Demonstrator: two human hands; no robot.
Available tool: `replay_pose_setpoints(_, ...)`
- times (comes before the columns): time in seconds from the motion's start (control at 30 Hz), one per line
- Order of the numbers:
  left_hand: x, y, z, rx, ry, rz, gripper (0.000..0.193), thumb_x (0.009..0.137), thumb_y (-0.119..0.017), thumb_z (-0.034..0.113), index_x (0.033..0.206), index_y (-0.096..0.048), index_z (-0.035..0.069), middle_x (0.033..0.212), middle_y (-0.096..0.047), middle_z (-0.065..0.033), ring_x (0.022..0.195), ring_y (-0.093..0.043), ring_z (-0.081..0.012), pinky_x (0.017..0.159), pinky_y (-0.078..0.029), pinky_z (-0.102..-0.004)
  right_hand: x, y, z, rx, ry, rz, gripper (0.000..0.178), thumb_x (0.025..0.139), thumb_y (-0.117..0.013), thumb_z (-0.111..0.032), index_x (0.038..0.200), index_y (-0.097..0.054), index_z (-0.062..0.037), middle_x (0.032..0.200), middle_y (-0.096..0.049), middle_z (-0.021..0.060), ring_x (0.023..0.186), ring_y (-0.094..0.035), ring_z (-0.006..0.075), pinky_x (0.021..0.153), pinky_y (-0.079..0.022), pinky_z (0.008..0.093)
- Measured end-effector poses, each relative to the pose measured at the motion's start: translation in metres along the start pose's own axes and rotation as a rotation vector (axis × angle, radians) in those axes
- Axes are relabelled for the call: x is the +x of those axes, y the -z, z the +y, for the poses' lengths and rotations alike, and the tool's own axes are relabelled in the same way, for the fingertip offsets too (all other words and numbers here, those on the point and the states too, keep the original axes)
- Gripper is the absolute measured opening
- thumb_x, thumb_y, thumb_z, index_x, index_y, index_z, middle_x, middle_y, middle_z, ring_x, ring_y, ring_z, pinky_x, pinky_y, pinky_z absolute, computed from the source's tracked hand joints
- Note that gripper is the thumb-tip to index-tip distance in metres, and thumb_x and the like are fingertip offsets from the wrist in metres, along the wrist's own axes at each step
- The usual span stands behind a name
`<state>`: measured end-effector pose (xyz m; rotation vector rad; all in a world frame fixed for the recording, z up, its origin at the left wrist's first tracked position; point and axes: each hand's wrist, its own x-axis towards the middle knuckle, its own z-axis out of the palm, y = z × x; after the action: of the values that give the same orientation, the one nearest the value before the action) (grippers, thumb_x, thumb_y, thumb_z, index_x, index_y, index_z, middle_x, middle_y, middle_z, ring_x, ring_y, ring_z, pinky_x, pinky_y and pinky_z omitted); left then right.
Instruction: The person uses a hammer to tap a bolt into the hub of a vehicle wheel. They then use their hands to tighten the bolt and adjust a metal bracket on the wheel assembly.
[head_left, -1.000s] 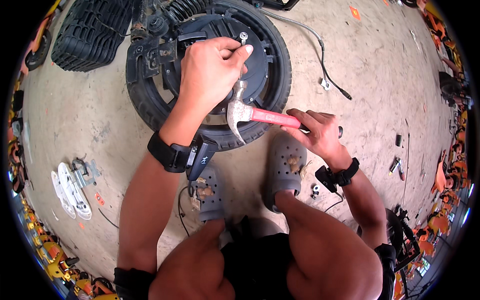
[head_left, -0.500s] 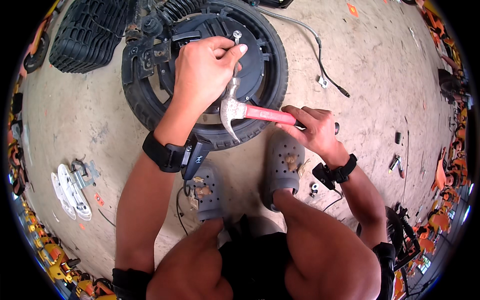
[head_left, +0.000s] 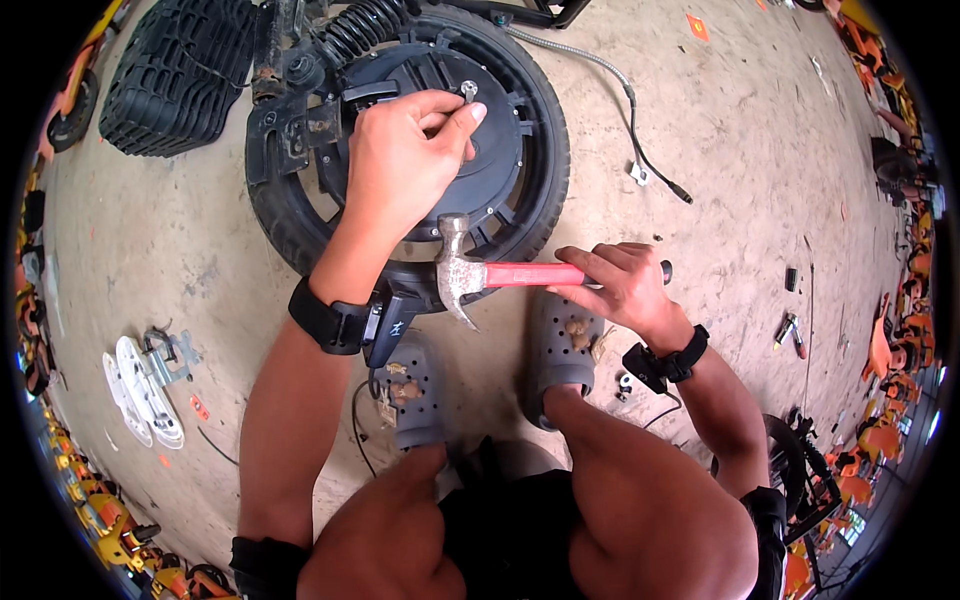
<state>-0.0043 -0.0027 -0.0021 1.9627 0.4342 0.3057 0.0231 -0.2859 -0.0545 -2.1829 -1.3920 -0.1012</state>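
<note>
"Hammer (head_left: 530, 274) swung back toward the wearer since half a second ago — its head has left the left hand (head_left: 405, 155) and now hangs over the near edge of the wheel (head_left: 552, 150)."

"What's biggest there?"

"That wheel, its dark hub cover (head_left: 500, 150) facing up."

"And the hands?"

"The right hand (head_left: 625, 285), just off the wheel's near right edge, is wrapped round the hammer's handle. Over the hub cover, the left thumb and fingers pinch a slim metal piece (head_left: 469, 90) — its round end pokes out beyond them."
</note>
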Motion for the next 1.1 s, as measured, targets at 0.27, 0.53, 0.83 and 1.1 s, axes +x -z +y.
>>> replay_pose_setpoints(0.27,0.001,-0.001,0.001,0.155,-0.053,-0.016,0.027,0.098,-0.074,0.024,0.095,-0.077,-0.003,0.066,-0.072,-0.0037,0.057,-0.054,-0.0013,0.055,-0.042,-0.0213,-0.011,-0.01,0.004,0.046,-0.081,0.044,0.034,0.082,-0.087,-0.039,0.1,-0.077,-0.0123,0.059,-0.059,0.0006,0.047,-0.058,0.0182,0.045,-0.044,0.0326)
replay_pose_setpoints(0.53,-0.003,-0.002,0.002,0.182,-0.003,0.009,0.03,0.098,-0.074,0.027,0.095,-0.076,-0.003,0.067,-0.074,-0.0046,0.057,-0.056,-0.0026,0.056,-0.044,-0.0225,-0.019,-0.012,0.0,0.037,-0.088,0.021,0.034,0.083,-0.086,-0.041,0.101,-0.077,-0.0135,0.058,-0.056,0.0001,0.047,-0.058,0.0186,0.047,-0.045,0.0325)
replay_pose_setpoints(0.83,0.005,-0.003,-0.004,0.13,-0.053,-0.017,0.03,0.098,-0.074,0.026,0.097,-0.077,-0.003,0.072,-0.076,-0.0074,0.063,-0.062,-0.0042,0.058,-0.046,-0.0221,0.024,0.013,0.018,-0.164,-0.014,0.045,0.032,0.081,-0.086,-0.039,0.101,-0.077,-0.0143,0.061,-0.059,-0.0001,0.049,-0.059,0.0179,0.047,-0.046,0.0326)
replay_pose_setpoints(1.1,0.003,0.0,0.003,0.118,-0.005,-0.038,0.03,0.098,-0.074,0.026,0.099,-0.077,-0.004,0.072,-0.075,-0.0073,0.066,-0.064,-0.004,0.061,-0.048,-0.0223,0.018,0.018,0.013,-0.162,0.001,-0.005,0.032,0.083,-0.085,-0.041,0.101,-0.077,-0.0151,0.059,-0.054,-0.0005,0.049,-0.058,0.0187,0.047,-0.045,0.0333)
